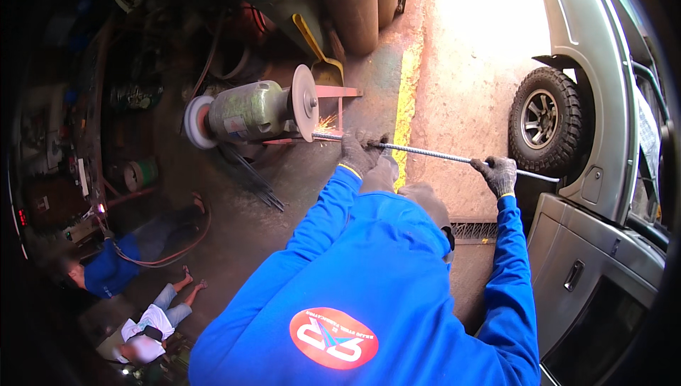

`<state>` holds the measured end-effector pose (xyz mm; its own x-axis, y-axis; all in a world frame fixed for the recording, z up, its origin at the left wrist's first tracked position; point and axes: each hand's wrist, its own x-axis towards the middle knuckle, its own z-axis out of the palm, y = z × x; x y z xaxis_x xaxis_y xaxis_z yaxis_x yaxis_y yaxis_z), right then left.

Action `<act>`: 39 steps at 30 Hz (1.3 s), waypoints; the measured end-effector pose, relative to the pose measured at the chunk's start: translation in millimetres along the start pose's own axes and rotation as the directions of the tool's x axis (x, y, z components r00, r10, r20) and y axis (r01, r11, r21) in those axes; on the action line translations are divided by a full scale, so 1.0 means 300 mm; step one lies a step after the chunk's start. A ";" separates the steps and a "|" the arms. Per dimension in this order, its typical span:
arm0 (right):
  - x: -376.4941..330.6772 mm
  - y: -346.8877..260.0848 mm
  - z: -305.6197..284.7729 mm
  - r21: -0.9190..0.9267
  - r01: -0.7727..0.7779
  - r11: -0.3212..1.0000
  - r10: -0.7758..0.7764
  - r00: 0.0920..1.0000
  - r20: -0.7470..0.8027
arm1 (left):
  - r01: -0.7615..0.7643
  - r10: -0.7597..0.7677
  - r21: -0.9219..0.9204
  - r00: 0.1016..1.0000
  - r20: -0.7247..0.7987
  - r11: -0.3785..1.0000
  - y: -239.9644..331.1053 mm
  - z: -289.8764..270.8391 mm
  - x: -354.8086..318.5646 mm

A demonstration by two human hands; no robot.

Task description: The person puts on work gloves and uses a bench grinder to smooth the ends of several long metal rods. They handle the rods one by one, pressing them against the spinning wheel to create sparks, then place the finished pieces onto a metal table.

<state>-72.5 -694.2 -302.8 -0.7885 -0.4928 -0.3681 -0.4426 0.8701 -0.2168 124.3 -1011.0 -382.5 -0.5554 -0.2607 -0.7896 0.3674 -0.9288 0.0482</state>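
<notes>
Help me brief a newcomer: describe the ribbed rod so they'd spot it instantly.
Find the green grinder, then the sparks at its right wheel. From there a ribbed rod runs rightward through left hand and right hand. Unlike the dark bars below, it is paler and gripped.

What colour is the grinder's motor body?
The motor body is a dull green, seen best in the head view.

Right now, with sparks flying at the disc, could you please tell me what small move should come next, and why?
I would probably slide the left hand slightly back along the metal rod, toward the right hand: the left one grips close to the grinding disc, where sparks are flying.
</notes>
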 end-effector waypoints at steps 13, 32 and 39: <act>0.046 -0.035 -0.056 -0.116 0.025 0.993 -0.026 1.000 -0.011 | 0.002 -0.001 -0.014 0.998 0.064 1.000 0.029 0.056 0.004; 0.009 -0.008 -0.010 -0.004 0.014 1.000 -0.014 1.000 -0.010 | -0.026 0.044 0.095 0.981 -0.189 0.995 0.022 0.135 -0.037; -0.228 0.279 0.267 0.071 -0.135 0.988 0.109 0.950 0.293 | -0.025 -0.142 0.638 0.967 0.209 0.770 -0.267 0.261 -0.271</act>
<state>-21.4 -588.3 -368.2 -0.6718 -0.3760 -0.6382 -0.3007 0.9258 -0.2290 81.7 -936.0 -274.4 -0.7457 -0.1757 -0.6427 -0.1787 -0.8766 0.4469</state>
